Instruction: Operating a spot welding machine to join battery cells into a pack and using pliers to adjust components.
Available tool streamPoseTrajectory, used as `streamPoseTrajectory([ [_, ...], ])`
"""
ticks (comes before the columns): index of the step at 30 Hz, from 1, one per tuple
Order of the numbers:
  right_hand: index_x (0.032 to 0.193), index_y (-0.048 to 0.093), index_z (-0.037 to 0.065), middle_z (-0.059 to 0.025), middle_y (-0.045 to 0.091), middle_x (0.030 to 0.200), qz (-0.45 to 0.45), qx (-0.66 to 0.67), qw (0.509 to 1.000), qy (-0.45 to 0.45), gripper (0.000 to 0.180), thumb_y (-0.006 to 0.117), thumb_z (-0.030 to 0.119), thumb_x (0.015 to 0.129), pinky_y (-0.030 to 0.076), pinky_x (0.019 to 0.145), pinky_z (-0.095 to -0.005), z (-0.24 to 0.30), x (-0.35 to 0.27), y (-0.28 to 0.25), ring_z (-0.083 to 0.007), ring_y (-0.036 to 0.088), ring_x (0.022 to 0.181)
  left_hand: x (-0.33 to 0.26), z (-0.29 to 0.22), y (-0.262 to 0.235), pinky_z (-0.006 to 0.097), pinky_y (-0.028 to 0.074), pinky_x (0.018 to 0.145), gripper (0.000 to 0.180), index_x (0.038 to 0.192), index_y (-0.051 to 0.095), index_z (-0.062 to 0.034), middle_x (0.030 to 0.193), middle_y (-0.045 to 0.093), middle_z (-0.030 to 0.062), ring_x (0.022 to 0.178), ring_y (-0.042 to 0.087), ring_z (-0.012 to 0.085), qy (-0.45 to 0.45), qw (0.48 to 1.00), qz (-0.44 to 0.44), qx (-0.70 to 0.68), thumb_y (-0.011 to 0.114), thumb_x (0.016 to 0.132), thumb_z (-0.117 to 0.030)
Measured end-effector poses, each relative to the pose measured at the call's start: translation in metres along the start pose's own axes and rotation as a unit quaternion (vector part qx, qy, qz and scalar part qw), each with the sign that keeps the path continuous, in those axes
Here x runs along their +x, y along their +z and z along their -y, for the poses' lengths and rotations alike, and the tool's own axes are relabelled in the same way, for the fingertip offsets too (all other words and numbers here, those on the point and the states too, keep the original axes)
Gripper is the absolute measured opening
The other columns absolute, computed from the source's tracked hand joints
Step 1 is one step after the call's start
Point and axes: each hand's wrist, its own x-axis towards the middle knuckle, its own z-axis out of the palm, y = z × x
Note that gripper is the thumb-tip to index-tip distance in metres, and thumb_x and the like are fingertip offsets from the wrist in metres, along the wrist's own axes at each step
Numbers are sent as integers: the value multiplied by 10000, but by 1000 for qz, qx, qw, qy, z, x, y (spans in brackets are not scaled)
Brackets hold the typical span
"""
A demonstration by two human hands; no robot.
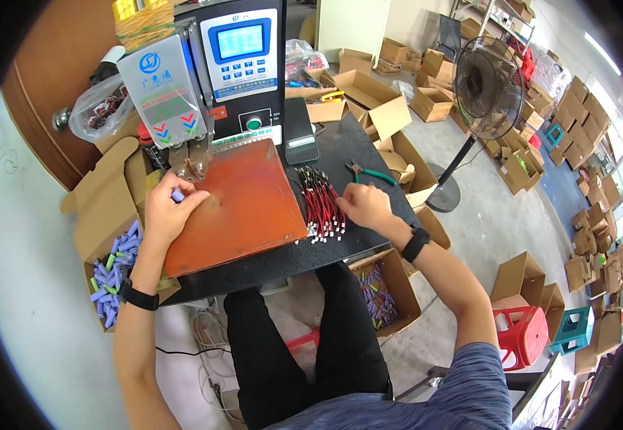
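Note:
My left hand (171, 213) is closed around a small purple cylindrical battery cell (177, 195), one end showing between thumb and fingers. It is just below the metal electrode tips of a spot welder (191, 166), over an orange-brown board (243, 208). Whether the cell touches the tips I cannot tell. At the right edge of a bundle of red and black wire leads (319, 204) with white connectors, my right hand (366, 208) has its fingertips pinched on a wire lead. Green-handled pliers (372, 173) lie just beyond that hand.
An open carton (103, 287) of purple and green cells stands left of the black table (276, 259). Another box (406, 315) of cells sits below its right side. The welder's control unit (243, 57) rises behind the board. Cartons and a fan (489, 86) stand rightward.

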Motion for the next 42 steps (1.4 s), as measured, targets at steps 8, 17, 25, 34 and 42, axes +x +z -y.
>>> streamPoseTrajectory([
  [8, 824, 714, 80, -149, 700, 883, 111, 19, 993, 20, 288, 673, 362, 781, 517, 832, -407, -15, 29, -6, -327, 670, 884, 1, 2, 4, 195, 387, 548, 199, 843, 616, -25, 755, 643, -18, 608, 491, 17, -72, 986, 47, -142, 774, 749, -101],
  [17, 992, 569, -135, -169, 651, 771, 208, 306, 927, 56, 238, 555, -90, 758, 581, 518, -322, -33, 32, -38, -232, 671, 604, 0, -2, -1, 177, 399, 590, 169, 968, 667, -37, 848, 655, -38, 654, 503, 0, -76, 966, 106, -222, 710, 807, -63],
  [25, 907, 677, 36, -173, 676, 823, -85, -72, 978, -175, 197, 548, 50, 758, 538, 714, -411, 15, 33, -65, -327, 667, 775, 3, -2, -7, 216, 469, 680, 184, 1020, 662, 18, 961, 706, 47, 781, 591, 45, -77, 966, 147, -200, 652, 857, -66],
  [34, 855, 556, 64, -177, 639, 705, -194, 84, 930, -301, 39, 546, 101, 844, 503, 586, -462, 151, 36, -43, -369, 642, 659, 3, -3, -11, 249, 457, 666, 222, 1047, 686, -43, 870, 676, 45, 725, 576, 99, -73, 971, 162, -162, 680, 849, -143],
  [42, 921, 642, 30, -204, 672, 786, -128, 202, 918, -315, 117, 569, 74, 840, 522, 639, -410, 182, 61, 5, -327, 676, 723, 2, 5, 2, 376, 462, 826, 237, 1043, 676, -40, 1007, 646, 130, 909, 592, 292, 127, 988, 91, -18, 679, 829, -144],
])
